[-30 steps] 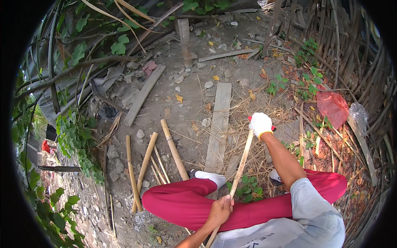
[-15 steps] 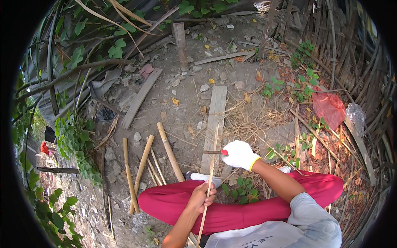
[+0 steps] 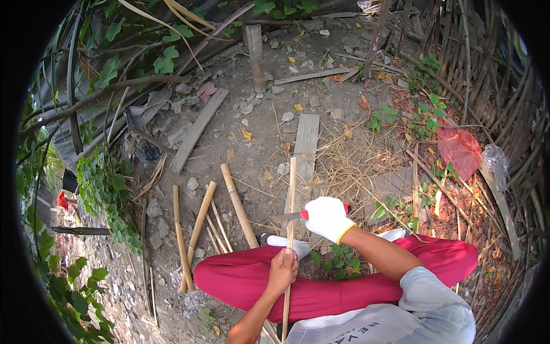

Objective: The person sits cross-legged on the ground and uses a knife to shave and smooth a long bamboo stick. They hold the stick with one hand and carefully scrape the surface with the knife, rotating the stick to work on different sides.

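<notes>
My bare left hand (image 3: 282,270) is closed round a long, pale bamboo strip (image 3: 293,180) in front of my lap. The strip stands nearly in line with my view, its far end beyond both hands and its lower end by my shirt. In a white glove with a yellow cuff, my right hand (image 3: 327,219) grips a knife (image 3: 285,217) by its red handle. The blade points left and lies across the strip, a little beyond my left hand. Just below the blade the strip's surface looks rough.
Several bamboo poles (image 3: 239,206) lie left of my crossed legs in red trousers (image 3: 235,276). Ahead is a grey wooden plank (image 3: 307,143), with dry straw (image 3: 349,160) beside it. A red plastic bag (image 3: 458,150) lies at the right, before a fence of sticks (image 3: 504,92).
The strip has turned so that its broader face shows, and its far end sits farther back. My right hand and the knife have shifted slightly left and nearer my left hand.
</notes>
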{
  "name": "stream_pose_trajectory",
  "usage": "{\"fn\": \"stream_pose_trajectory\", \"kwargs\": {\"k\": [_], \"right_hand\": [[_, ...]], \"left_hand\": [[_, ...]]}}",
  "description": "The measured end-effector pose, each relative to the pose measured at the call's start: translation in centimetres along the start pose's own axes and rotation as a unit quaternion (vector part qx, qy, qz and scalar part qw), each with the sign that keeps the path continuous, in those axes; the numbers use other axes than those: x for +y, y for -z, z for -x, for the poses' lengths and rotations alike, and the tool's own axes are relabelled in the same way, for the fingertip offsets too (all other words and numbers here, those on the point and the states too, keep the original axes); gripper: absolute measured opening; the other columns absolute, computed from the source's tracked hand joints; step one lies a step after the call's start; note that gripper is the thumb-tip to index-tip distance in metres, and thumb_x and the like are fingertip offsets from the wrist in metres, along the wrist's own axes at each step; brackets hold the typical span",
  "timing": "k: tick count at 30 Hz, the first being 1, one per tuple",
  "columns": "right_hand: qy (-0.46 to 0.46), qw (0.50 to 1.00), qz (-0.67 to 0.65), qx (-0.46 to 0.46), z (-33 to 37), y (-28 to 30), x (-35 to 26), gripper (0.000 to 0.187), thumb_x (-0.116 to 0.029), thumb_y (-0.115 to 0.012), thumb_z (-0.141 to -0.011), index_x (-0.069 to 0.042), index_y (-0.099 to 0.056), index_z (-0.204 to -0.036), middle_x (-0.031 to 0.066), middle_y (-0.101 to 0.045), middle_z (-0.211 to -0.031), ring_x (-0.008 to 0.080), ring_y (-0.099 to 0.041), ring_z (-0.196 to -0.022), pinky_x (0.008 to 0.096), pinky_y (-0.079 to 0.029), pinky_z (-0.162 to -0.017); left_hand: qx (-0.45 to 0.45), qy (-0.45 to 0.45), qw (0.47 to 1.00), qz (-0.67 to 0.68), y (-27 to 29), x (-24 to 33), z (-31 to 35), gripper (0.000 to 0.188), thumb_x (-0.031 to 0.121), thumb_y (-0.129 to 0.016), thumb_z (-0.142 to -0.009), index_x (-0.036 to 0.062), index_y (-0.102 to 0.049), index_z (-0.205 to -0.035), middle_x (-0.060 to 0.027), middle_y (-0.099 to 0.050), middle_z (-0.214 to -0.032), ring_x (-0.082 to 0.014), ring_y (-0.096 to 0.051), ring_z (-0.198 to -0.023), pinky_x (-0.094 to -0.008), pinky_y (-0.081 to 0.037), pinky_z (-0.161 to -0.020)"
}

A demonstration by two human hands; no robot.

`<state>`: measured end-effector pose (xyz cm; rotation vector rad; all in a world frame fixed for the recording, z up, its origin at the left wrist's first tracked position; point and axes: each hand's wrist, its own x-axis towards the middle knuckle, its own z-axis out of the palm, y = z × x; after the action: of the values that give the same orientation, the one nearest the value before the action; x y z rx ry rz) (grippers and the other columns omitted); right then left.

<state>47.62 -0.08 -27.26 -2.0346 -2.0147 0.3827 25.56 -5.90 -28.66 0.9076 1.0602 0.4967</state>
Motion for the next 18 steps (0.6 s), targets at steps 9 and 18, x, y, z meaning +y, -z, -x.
{"fn": "stream_pose_trajectory", "kwargs": {"k": [9,18], "right_hand": [[-0.043,0.999,0.016,-0.030,-0.8,0.3,-0.4,0.022,-0.021,-0.062,-0.084,-0.005,-0.076,-0.084,0.0213,-0.073,-0.081,0.0364,-0.074,-0.075,0.0467,-0.058,-0.068],[-0.180,0.982,0.048,0.037,-6.4,-2.2,8.1,0.024,-0.021,-0.062,-0.087,-0.003,-0.078,-0.091,0.0220,-0.075,-0.088,0.0363,-0.075,-0.084,0.0457,-0.059,-0.072]], "left_hand": [[0.105,-0.098,0.977,-0.158,-2.3,-1.0,0.6,0.037,0.039,-0.043,-0.110,0.0089,-0.049,-0.089,0.0026,-0.044,-0.061,-0.0061,-0.041,-0.047,-0.0249,-0.032,-0.039],[0.030,0.061,0.993,-0.093,-3.2,-1.9,2.9,0.035,0.038,-0.044,-0.110,0.0087,-0.051,-0.092,0.0022,-0.044,-0.061,-0.0065,-0.040,-0.048,-0.0259,-0.030,-0.039]]}}
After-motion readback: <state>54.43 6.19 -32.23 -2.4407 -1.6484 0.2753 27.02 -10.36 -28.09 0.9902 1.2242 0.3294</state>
